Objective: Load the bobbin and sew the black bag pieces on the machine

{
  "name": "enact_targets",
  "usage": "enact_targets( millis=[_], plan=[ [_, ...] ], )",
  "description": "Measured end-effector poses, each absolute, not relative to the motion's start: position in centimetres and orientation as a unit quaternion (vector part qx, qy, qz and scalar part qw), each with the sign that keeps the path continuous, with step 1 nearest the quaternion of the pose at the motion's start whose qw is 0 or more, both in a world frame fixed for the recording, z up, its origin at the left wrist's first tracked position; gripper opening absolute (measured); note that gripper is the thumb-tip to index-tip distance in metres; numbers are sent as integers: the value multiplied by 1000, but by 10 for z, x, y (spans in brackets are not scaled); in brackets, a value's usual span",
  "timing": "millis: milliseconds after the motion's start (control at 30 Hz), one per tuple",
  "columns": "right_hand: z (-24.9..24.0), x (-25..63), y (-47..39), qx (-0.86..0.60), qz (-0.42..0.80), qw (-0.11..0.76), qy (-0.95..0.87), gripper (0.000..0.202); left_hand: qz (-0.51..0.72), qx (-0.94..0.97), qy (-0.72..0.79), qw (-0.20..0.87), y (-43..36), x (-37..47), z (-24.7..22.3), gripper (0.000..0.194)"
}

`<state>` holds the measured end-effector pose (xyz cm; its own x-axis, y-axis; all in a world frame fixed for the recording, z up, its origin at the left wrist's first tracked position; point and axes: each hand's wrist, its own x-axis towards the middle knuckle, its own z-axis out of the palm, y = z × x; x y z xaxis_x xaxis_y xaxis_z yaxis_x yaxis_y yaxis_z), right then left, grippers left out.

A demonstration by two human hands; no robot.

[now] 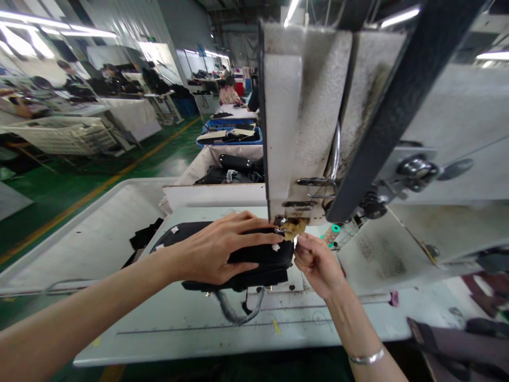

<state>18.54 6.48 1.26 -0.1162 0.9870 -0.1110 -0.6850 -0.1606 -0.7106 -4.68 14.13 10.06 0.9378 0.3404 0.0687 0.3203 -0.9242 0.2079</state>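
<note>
A black bag (254,254) with small white patches lies on the pale table of a sewing machine (306,106), its right end by the needle area. My left hand (217,246) rests on top of the bag, palm down, fingers spread toward the needle. At the bag's right edge, my right hand (318,262) has its thumb and fingers pinched together; what is between them is too small to make out. A plastic-wrapped handle (234,317) hangs off the bag's near side. Tan fluffy material (293,228) sits at the presser area, just above my fingertips.
A white bin (119,212) with black pieces stands at the left. Behind the table are a container of black bags (234,164) and a blue crate (228,139). A green-ended thread spool (332,233) is beyond my right hand. Dark fabric (469,350) lies lower right. People sit farther back.
</note>
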Motion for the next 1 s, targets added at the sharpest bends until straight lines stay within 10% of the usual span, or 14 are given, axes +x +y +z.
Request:
enact_targets(
  millis=[233,1000],
  plan=[
    [14,193,57,-132,686,703,-137,26,57,981,165,88,139,-48,100,55],
    [6,180,61,-265,688,614,-283,26,75,981,167,66,140,-46,99,55]
  ],
)
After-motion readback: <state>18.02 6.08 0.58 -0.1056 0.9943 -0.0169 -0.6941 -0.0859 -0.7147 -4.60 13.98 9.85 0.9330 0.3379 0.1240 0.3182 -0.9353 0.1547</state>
